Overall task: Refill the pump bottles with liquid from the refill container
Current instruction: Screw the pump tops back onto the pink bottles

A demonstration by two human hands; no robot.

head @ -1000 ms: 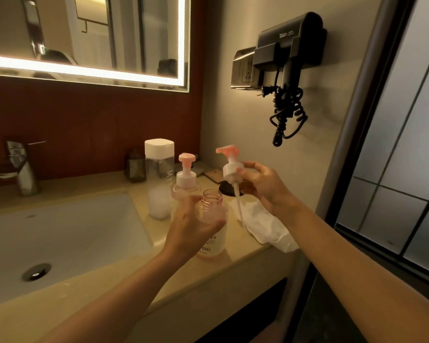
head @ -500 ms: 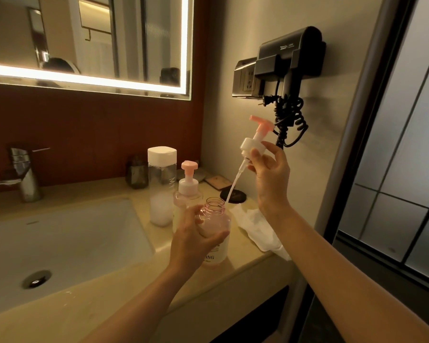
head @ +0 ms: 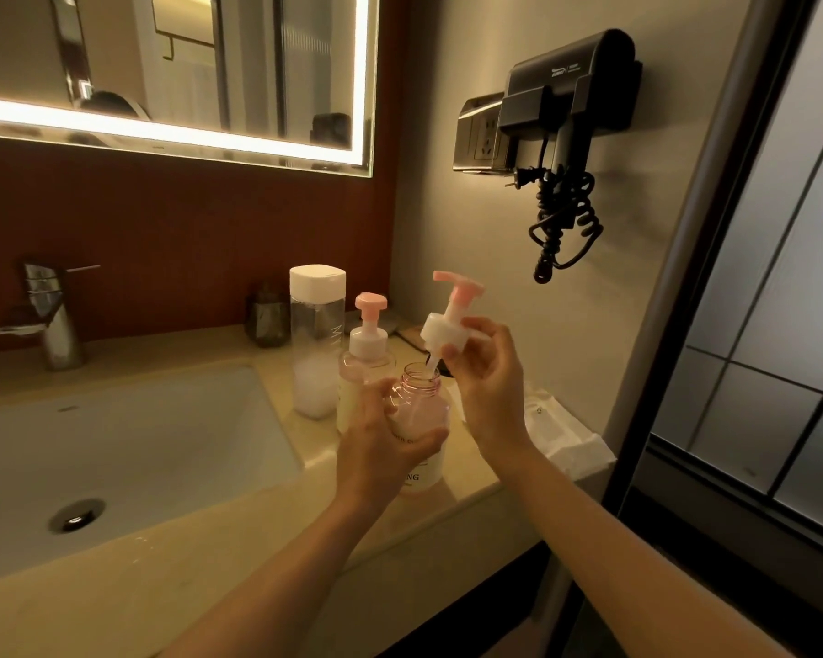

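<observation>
Grips the open pink bottle (head: pixel 419 420) with the left grip (head: pixel 383 451), fingers and thumb curled round the body below the threaded neck, part of the label covered. Bottle upright on the bench (head: pixel 257 558), near the front edge, to the right of the sink (head: pixel 139 444).

Pinches the white collar of the pump head (head: pixel 445 332) in the right grip (head: pixel 488 387), thumb and fingertips pressed against the collar. Pump head tilted, just above the bottle's mouth and slightly to its right, pink nozzle pointing up and to the left. Dip tube (head: pixel 429 368) slanting down from the collar, lower end inside the neck. Collar clear of the threads, not seated. Right grip above and to the right of the left one, near it but apart.

Just behind the left grip's fingers: a second pump bottle (head: pixel 364 363), pump on. Left of that, just beside it: the refill container (head: pixel 317 344), tall, clear, white-capped, whitish liquid low inside. On the bench beyond the right wrist, a folded white cloth (head: pixel 561 434). On the wall above, a black hair dryer (head: pixel 571 87) with coiled cord.
</observation>
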